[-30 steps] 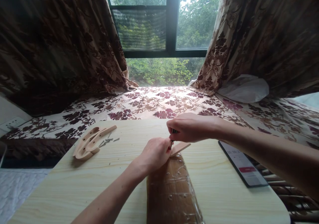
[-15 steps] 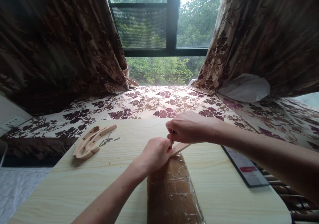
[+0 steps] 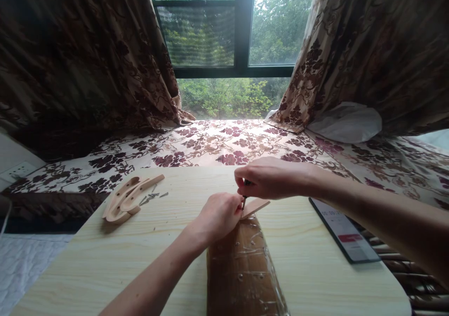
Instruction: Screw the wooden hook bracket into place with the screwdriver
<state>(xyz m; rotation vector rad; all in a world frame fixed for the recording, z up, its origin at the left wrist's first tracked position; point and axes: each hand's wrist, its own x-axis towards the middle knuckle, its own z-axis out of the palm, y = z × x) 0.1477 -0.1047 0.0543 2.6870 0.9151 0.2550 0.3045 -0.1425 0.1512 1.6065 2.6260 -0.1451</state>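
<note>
A pale wooden piece (image 3: 257, 207) lies across the far end of a brown taped box (image 3: 242, 269), past the middle of the table (image 3: 308, 274); its long axis slants, the free end pointing toward the far right corner. The left hand (image 3: 222, 215) is curled at its near end, though whether it pinches wood, a screw or both I cannot tell. The right hand (image 3: 264, 179) is closed around a dark screwdriver (image 3: 244, 202), shaft nearly upright, pointing down. Toward the far left corner, screws (image 3: 149, 198) lie beside curved wooden parts (image 3: 121, 203). By the right edge, a phone (image 3: 345, 234) shows digits starting "00", the rest blurred.
</note>
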